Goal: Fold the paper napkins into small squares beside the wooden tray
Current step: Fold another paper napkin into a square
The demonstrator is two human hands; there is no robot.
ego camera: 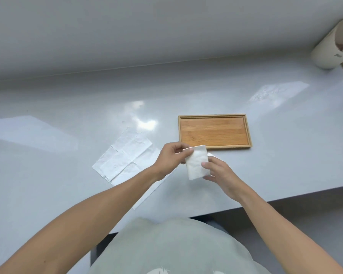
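Note:
A white folded napkin [196, 162] is held just above the counter, in front of the wooden tray [214, 117]. My left hand [169, 158] pinches its upper left corner. My right hand [219, 172] grips its right edge with thumb on top and fingers underneath. The tray is a shallow bamboo rectangle with nothing in it. Several unfolded white napkins [127, 155] lie flat and overlapping on the counter to the left, partly under my left forearm. A small white corner of paper [211, 154] shows behind my right hand.
The pale grey counter [67, 190] runs along a wall at the back, and its front edge slants across the lower right. A white cylindrical container [331, 44] stands at the far right corner. My light shirt fills the bottom of the view.

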